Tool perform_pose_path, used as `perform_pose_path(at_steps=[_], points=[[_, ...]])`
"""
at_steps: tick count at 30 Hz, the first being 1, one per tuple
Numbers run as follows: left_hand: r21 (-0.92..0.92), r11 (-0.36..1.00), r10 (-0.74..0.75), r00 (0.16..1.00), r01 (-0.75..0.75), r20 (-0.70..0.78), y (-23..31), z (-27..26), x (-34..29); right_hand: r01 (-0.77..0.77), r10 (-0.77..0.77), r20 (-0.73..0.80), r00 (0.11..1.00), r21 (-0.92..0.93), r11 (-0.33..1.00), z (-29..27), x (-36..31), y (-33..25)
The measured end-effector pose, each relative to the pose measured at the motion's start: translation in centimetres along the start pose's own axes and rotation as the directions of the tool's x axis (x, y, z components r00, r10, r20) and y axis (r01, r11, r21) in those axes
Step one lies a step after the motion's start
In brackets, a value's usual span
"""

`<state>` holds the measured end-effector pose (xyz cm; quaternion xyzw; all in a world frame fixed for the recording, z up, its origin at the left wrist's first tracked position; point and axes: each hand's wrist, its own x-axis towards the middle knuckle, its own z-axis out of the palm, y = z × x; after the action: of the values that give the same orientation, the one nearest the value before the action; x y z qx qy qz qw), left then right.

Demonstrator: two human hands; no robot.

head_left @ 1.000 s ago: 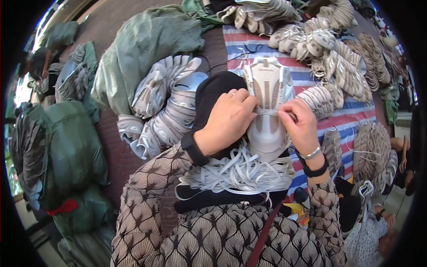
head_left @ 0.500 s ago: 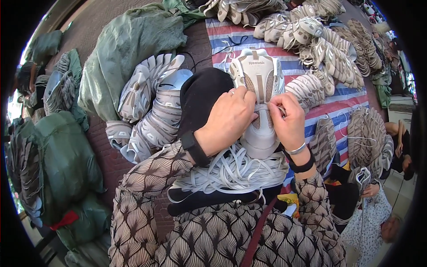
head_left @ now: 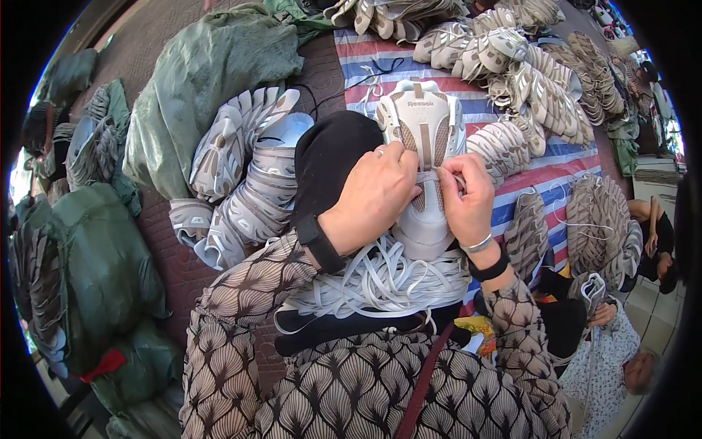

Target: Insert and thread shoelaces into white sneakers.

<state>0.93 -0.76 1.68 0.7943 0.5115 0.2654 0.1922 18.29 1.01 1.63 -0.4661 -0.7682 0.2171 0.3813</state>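
Note:
A white and beige shoe upper (head_left: 424,227) with brown mesh panels lies in front of me, its toe toward my body. My left hand (head_left: 376,189) is closed on its left side, fingers curled over the eyelet edge. Across the throat, between both hands, runs a short pale flat shoelace (head_left: 426,176). At the opposite side my right hand (head_left: 470,199) pinches at the lace's end, thumb and forefinger together; the fingertips partly hide it. Under the toe, a loose heap of white shoelaces (head_left: 380,282) rests on my lap.
Nested grey-white shoe uppers (head_left: 252,197) stand at the left beside a green sack (head_left: 212,80). Stacks of beige uppers (head_left: 541,95) lie on a striped sheet (head_left: 512,194) at the right. Another person (head_left: 603,358) sits at the lower right, holding a shoe upper. More green sacks (head_left: 110,256) fill the far left.
My right hand has shifted slightly down, still pinching by the throat. My left hand keeps its grip. The whole view has moved a little.

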Motion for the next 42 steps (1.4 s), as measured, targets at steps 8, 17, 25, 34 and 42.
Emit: perform_pose_path(at_steps=[8, 17, 25, 34, 42], points=[[-0.010, 1.000, 0.005, 1.000, -0.005, 0.004, -0.1, -0.3, 0.1, 0.029, -0.042, 0.142, 0.989, 0.096, 0.995, -0.6, 1.7, 0.5], [-0.087, 0.996, 0.024, 0.999, -0.028, -0.043, -0.5, -0.2, -0.2, -0.140, 0.110, 0.236, 0.965, 0.112, 0.984, -1.7, 1.7, -0.2], [-0.084, 0.996, 0.013, 0.999, -0.016, -0.041, -1.2, -0.1, 0.9, 0.215, -0.193, 0.248, 0.949, -0.065, 0.974, -0.1, 2.3, -0.2], [0.423, 0.895, 0.041, 0.971, -0.141, 0.237, -3.9, -8.3, -1.2, -0.043, 0.141, 0.449, 0.882, -0.221, 0.974, -7.7, 1.1, 2.1], [-0.795, 0.519, -0.333, 0.931, 0.314, 0.150, -2.7, -8.1, -0.8, -0.693, 0.698, 0.129, 0.705, -0.087, 0.716, -13.1, -1.1, 6.1]])
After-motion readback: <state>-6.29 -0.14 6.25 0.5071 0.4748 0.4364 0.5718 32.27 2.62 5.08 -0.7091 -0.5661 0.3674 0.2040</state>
